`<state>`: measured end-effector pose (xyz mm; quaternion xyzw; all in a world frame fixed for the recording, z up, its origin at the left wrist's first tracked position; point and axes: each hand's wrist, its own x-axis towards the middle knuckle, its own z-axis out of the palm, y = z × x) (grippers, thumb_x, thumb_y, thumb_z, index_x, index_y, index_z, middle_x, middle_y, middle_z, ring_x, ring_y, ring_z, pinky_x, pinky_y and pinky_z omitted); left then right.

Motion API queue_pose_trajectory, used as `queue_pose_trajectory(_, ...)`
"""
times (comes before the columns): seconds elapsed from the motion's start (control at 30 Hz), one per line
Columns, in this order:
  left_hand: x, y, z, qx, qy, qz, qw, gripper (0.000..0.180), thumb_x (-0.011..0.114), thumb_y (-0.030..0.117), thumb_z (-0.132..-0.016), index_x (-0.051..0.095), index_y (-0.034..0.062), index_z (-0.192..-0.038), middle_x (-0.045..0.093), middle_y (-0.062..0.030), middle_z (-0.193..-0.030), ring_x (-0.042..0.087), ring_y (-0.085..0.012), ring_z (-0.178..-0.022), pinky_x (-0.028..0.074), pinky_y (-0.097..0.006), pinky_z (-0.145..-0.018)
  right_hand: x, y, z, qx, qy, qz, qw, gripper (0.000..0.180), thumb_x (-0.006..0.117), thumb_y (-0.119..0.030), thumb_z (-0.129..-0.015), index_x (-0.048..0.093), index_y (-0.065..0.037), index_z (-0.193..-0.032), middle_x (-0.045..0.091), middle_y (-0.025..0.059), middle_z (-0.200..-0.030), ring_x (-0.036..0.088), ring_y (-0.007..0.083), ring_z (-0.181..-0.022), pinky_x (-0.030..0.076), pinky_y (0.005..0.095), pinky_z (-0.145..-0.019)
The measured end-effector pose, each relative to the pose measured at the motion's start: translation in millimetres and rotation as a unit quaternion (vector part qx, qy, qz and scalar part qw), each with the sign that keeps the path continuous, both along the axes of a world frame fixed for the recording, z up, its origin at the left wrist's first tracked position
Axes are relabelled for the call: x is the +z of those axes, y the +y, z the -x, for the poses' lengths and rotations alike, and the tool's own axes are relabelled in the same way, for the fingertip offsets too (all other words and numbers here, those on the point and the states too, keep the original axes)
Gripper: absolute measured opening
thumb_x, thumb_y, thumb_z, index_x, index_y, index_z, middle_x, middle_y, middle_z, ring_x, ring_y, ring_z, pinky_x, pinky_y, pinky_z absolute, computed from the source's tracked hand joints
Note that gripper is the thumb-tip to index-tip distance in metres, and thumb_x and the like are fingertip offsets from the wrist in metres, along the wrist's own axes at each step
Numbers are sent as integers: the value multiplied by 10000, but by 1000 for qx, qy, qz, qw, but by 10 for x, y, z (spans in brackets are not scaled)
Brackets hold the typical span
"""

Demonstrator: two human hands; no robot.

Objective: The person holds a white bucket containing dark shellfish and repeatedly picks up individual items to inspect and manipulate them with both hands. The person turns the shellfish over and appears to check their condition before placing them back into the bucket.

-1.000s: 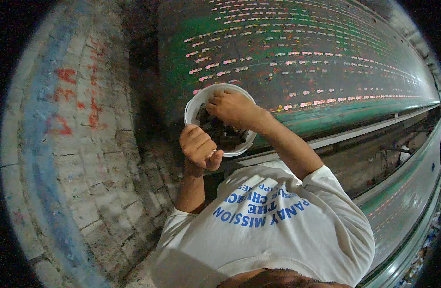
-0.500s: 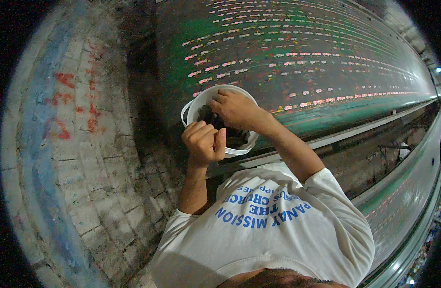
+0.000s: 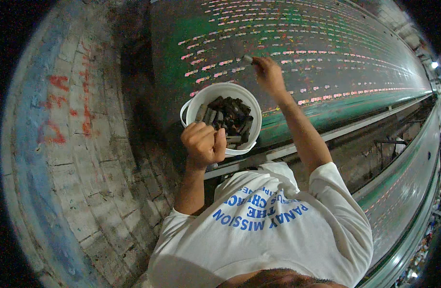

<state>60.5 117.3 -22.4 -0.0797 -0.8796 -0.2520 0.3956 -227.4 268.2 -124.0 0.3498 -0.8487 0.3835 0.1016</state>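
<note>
Head view: left hand (image 3: 203,144) fisted on white bucket (image 3: 196,103) rim; right hand (image 3: 267,74) pinching small dark piece (image 3: 247,59) above.

We grip the rim of a white bucket (image 3: 223,116) with our left hand (image 3: 203,143), fist closed on its near edge at seven o'clock. The bucket is full of dark, stubby pieces (image 3: 227,117). At one o'clock from it, our right hand (image 3: 267,73) reaches up and pinches one small dark piece (image 3: 247,59) against the green surface (image 3: 326,62), which is lined with rows of pink marks. At nine o'clock stands a brick wall (image 3: 81,158) with red scrawls and a blue stripe.
</note>
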Motion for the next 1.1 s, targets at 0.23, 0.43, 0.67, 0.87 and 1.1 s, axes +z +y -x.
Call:
queue_pose_trajectory(0.23, -7, -38, -10, -36, -6, -8, 999, 377, 725, 106, -805, 481, 102, -517, 444, -53, -526, 450, -253, -476, 294, -395, -481, -667, 67, -250, 108, 1, -120, 987, 292, 688, -193, -919, 754, -122, -1195, 720, 163, -1234, 660, 396, -1189, 588, 478, -971)
queue_pose_trajectory(0.43, 45, -49, -83, -104, -44, 10, 994, 340, 742, 121, -743, 475, 93, -534, 442, -65, -534, 443, -277, -474, 318, -416, -495, -305, 535, -600, 2, -145, 48, 988, 238, 764, -105, -932, 773, -36, -1159, 726, 157, -1224, 718, 279, -1115, 598, 369, -937)
queue_pose_trajectory(0.67, -39, 26, -108, -35, 28, 5, 999, 339, 666, 49, -768, 422, 71, -533, 394, -81, -529, 403, -278, -455, 295, -416, -478, 696, 795, -1156, -14, -153, 144, 977, 273, 776, 8, -853, 764, -44, -1120, 728, 138, -1086, 731, 314, -978, 598, 374, -825)
queue_pose_trajectory(0.87, -51, 24, -116, -36, 46, 12, 998, 344, 651, 7, -782, 411, 70, -544, 405, -79, -544, 414, -277, -460, 309, -412, -480, 901, 342, -1456, 171, -35, 9, 985, 237, 739, -59, -829, 758, -81, -1064, 719, 129, -1047, 720, 368, -937, 605, 445, -828)
queue_pose_trajectory(1.1, -122, 26, -153, -5, 70, -4, 997, 369, 673, 14, -797, 415, 77, -541, 457, -81, -555, 450, -282, -467, 337, -401, -483, 917, 119, -1556, 208, 81, -210, 952, 280, 751, -92, -834, 755, -110, -1113, 698, 108, -1097, 707, 339, -1010, 589, 460, -861)
